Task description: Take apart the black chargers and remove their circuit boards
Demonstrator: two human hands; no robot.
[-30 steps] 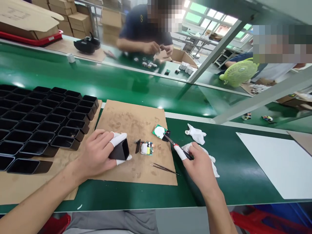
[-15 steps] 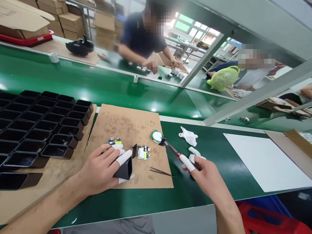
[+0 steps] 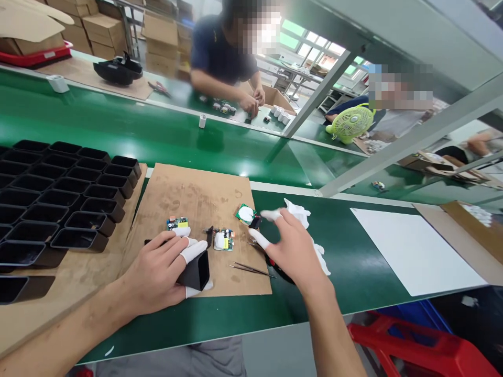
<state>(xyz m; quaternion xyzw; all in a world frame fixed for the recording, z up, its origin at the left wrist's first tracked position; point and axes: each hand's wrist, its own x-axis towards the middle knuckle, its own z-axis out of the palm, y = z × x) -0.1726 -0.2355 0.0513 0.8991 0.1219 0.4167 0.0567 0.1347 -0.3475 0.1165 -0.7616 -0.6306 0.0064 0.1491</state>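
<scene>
My left hand [image 3: 163, 267] is closed around a black rectangular plastic housing [image 3: 195, 272], whose open end faces right. White finger cots cover several fingertips. Over the cardboard's right edge, my right hand [image 3: 288, 241] has thumb and forefinger spread on either side of a small black piece [image 3: 255, 221] beside a circuit board with a white pad [image 3: 246, 214]. Pliers with red grips [image 3: 271, 261] lie partly hidden under this hand. Another circuit board [image 3: 223, 241] sits mid-cardboard near an upright black plate [image 3: 209, 237]; a third board [image 3: 177, 223] is behind my left hand. Tweezers [image 3: 251, 269] lie in front.
Rows of black housings [image 3: 78, 196] stand on cardboard at left. Crumpled white cloths [image 3: 297, 212] and a white sheet [image 3: 416, 251] are at right. Beyond the green belt [image 3: 165, 136], a co-worker handles small parts near a green fan [image 3: 351, 123]. A slanted metal post [image 3: 393, 144] crosses the right.
My right hand has let go of the pliers, which now lie on the table, and has moved left to the board with its fingers spread. My left hand still holds the housing.
</scene>
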